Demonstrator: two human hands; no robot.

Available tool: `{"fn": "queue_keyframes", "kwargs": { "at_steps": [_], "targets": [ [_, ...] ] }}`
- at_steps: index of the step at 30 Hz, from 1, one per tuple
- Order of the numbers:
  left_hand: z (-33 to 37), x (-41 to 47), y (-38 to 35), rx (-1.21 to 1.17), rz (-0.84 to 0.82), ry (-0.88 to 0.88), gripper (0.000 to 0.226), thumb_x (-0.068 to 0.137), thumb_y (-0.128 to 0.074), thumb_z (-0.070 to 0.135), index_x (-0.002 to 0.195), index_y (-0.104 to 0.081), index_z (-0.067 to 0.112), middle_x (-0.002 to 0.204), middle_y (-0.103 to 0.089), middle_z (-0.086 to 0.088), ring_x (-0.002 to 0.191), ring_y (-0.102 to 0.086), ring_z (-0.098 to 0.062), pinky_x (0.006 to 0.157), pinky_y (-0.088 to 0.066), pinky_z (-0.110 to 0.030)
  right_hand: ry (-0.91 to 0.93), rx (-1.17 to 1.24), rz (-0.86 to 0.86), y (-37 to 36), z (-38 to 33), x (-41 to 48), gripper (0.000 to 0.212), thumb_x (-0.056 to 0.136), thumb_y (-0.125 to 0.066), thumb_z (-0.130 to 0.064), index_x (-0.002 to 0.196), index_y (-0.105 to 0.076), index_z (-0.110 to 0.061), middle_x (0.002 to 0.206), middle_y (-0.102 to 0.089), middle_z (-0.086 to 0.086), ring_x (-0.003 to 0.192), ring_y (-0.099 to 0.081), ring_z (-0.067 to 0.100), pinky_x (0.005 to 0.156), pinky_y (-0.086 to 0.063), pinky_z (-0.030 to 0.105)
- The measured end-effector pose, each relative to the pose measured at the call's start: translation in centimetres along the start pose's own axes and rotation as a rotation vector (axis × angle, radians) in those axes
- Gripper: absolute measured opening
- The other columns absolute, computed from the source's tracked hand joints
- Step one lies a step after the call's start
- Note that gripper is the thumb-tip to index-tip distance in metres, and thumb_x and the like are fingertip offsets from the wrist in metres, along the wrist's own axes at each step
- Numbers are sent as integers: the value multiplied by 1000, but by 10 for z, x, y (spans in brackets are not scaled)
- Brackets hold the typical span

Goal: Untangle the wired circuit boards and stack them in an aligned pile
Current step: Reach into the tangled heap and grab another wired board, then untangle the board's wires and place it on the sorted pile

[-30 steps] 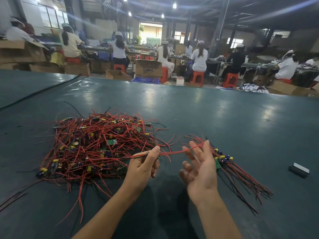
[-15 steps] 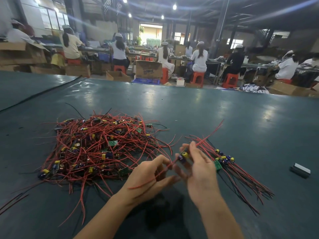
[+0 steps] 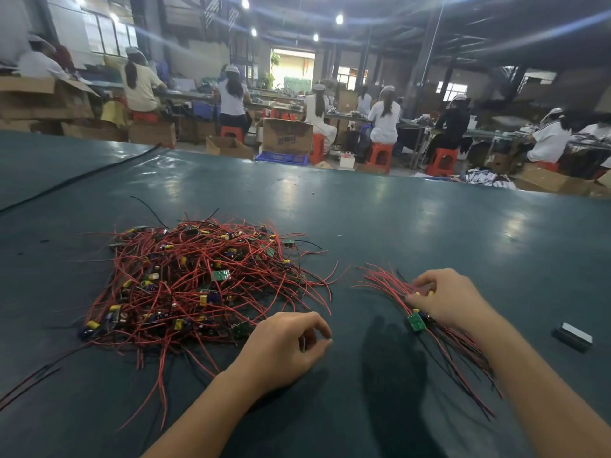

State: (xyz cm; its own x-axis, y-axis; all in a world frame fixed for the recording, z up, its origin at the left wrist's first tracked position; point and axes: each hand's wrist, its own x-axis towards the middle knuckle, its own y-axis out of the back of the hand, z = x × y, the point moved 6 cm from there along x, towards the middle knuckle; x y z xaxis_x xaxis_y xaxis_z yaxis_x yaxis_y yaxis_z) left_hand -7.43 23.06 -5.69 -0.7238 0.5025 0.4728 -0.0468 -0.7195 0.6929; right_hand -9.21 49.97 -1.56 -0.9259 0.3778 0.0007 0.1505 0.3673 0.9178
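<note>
Moved: right hand (image 3: 446,299) gone from the centre out to the right, now down on the sorted bundle (image 3: 395,289); left hand (image 3: 284,345) dropped away from it, no longer on any wire.
Table (image 3: 363,219): dark green, glossy, filling the near and middle view.
Tangled heap (image 3: 198,285): left of centre, red wires knotted round small boards with yellow and blue parts; loose ends trailing near and left.
Sorted bundle: right of centre, apart from the heap, red and black wires fanned far-left and near-right.
Left hand: at the near right edge of the heap, fingers loosely curled, holding nothing.
Right hand: fingers curled down, pinching the bundle at its middle, where yellow parts show.
Green board (image 3: 415,322): on the bundle's near left side, just beside the right hand.
Dark block (image 3: 573,337): at the right edge of view on the table, apart from the bundle.
</note>
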Motion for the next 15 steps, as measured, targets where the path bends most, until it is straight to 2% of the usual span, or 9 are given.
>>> {"fn": "queue_keyframes", "kwargs": {
  "at_steps": [2, 4, 7, 9, 10, 12, 15],
  "targets": [
    [2, -1, 1, 19, 11, -11, 7, 88, -67, 32, 90, -68, 26, 68, -55, 17, 64, -50, -3, 67, -49, -30, 13, -93, 9, -11, 5, -2, 32, 84, -71, -27, 115, -66, -28, 100, -63, -3, 98, -60, 24, 85, -51, 33],
    [4, -1, 4, 40, 63, -29, 5, 87, -67, 30, 88, -69, 25, 71, -60, 14, 65, -50, -2, 64, -48, -27, 58, -194, 53, -17, 5, -6, 36, 88, -65, -24, 124, -61, -30, 108, -59, -3, 102, -58, 23, 81, -48, 32],
    [9, -1, 19, 105, 232, -53, 2, 84, -68, 23, 85, -69, 22, 77, -63, 12, 63, -49, 2, 58, -46, -20, 101, -377, 144, -19, 3, -11, 44, 92, -58, -30, 135, -51, -32, 118, -56, -3, 112, -56, 22, 77, -44, 32],
    [9, -1, 32, 153, 363, -66, 2, 84, -68, 18, 84, -70, 18, 80, -64, 11, 66, -56, -3, 58, -49, -23, 114, -437, 197, -17, -3, -14, 51, 92, -58, -36, 142, -45, -30, 123, -57, -2, 115, -55, 24, 85, -45, 34],
    [9, -1, 38, 186, 414, -74, 5, 84, -65, 16, 85, -70, 16, 82, -65, 8, 69, -59, -8, 60, -50, -26, 118, -406, 227, -16, -9, -18, 54, 92, -58, -37, 144, -43, -29, 125, -57, 0, 116, -55, 26, 89, -45, 36],
    [8, 0, 50, 291, 487, -71, 15, 82, -57, 14, 87, -71, 14, 87, -66, 5, 76, -61, -15, 68, -48, -30, 154, -174, 305, -18, -24, -27, 55, 92, -60, -35, 144, -46, -24, 126, -58, 4, 115, -56, 28, 92, -45, 39],
    [-3, -3, 73, 467, 564, 82, 23, 75, -54, 10, 87, -71, 17, 94, -67, 3, 83, -61, -20, 76, -39, -35, 290, 253, 361, -36, -59, -48, 48, 89, -67, -26, 136, -57, -19, 114, -64, 1, 100, -63, 22, 89, -50, 38]
  ]
}}
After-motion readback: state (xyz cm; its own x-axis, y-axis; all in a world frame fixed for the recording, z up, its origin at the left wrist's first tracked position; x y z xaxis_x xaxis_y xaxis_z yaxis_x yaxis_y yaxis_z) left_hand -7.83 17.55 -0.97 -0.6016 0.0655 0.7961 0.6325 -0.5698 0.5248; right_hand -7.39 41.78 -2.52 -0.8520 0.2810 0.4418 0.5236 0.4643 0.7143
